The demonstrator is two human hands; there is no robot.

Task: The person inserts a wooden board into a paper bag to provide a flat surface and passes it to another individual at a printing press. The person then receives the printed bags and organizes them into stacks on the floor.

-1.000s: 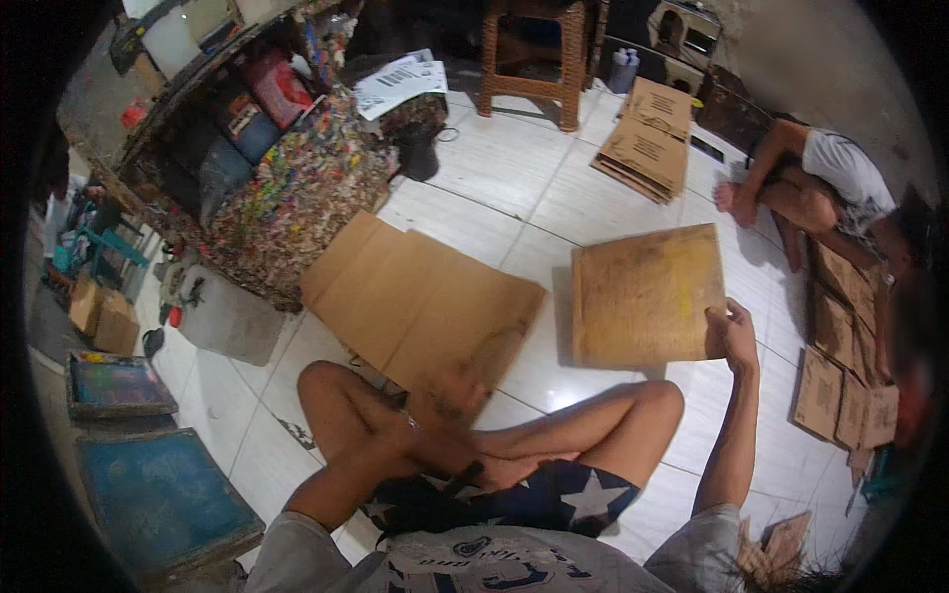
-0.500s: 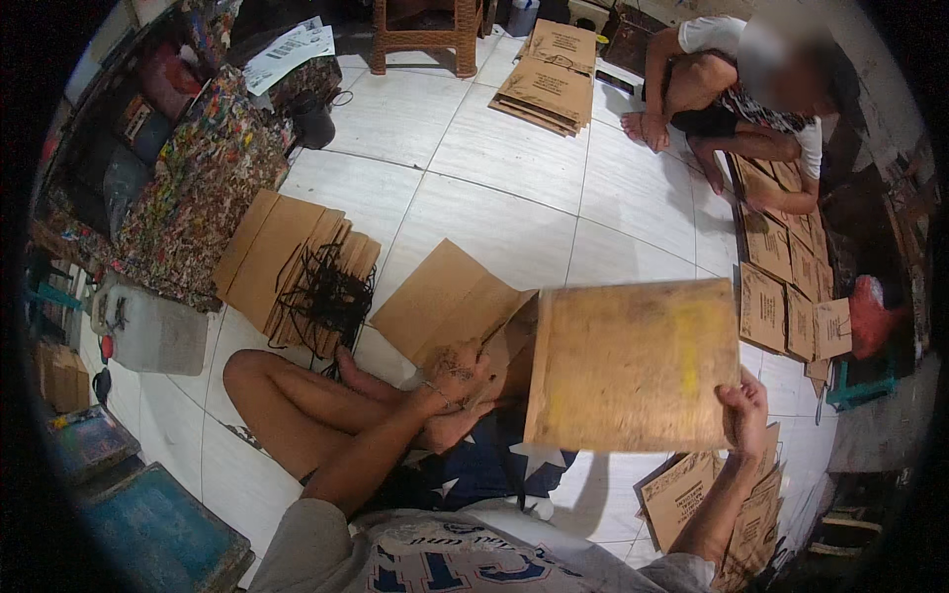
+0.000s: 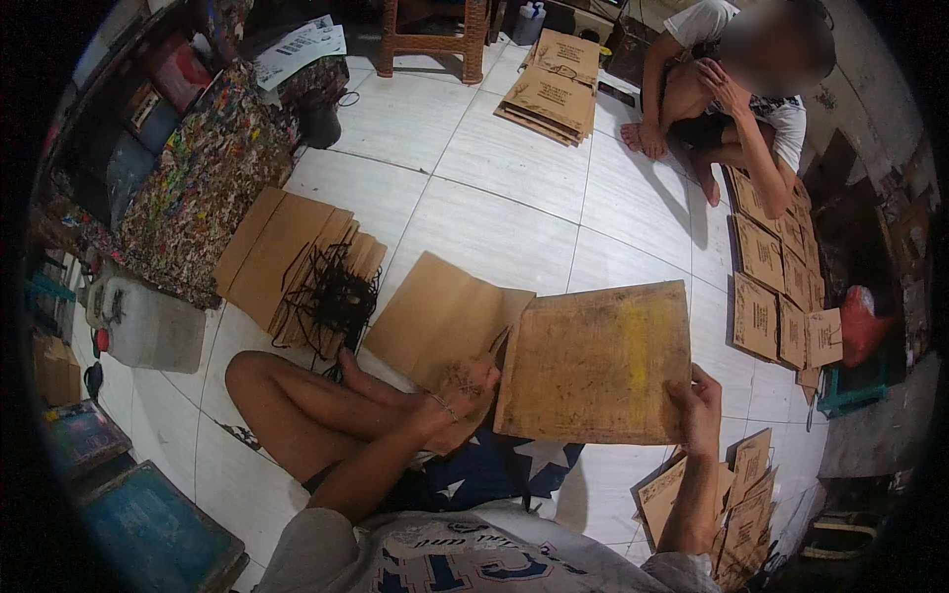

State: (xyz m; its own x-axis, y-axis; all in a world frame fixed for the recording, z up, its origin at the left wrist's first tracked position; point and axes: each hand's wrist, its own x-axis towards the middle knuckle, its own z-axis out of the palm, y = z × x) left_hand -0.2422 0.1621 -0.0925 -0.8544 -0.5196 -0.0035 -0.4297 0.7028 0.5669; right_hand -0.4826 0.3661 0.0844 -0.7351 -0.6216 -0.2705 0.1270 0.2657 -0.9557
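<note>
White floor tiles (image 3: pixel 514 178) surround the seated person. A worn cardboard board (image 3: pixel 593 364) is now held raised over the lap, whereas a second earlier it lay flat on the tiles. The right hand (image 3: pixel 698 407) is closed on the board's lower right corner. The left hand (image 3: pixel 463 393), fingers curled, rests at the board's left edge on a folded brown paper bag (image 3: pixel 440 316); its grip cannot be confirmed. Black cord handles (image 3: pixel 331 296) lie left of the board.
</note>
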